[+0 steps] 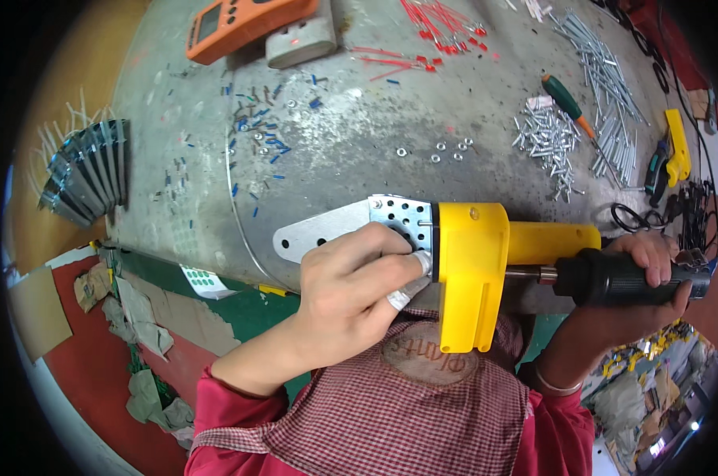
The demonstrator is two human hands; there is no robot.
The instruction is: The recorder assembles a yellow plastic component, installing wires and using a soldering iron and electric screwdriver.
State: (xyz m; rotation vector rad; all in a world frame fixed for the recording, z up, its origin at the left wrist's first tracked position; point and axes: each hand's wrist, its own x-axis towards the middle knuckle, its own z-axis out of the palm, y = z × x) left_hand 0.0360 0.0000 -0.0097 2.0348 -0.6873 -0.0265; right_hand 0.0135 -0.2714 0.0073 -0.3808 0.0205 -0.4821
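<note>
Driving a fastener, apparently, the right hand (pixel 652 258) gripped the black driver (pixel 609 278) while the left hand (pixel 347 278) grasped the metal plate (pixel 402 213) by the yellow housing (pixel 471 266); steady alignment seemed needed next

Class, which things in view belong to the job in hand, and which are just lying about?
In the job:
yellow plastic housing
perforated metal plate, in the left hand
black driver, in the right hand

Apparently lying about:
orange handheld meter
green-handled screwdriver
loose nuts
short screws
</note>
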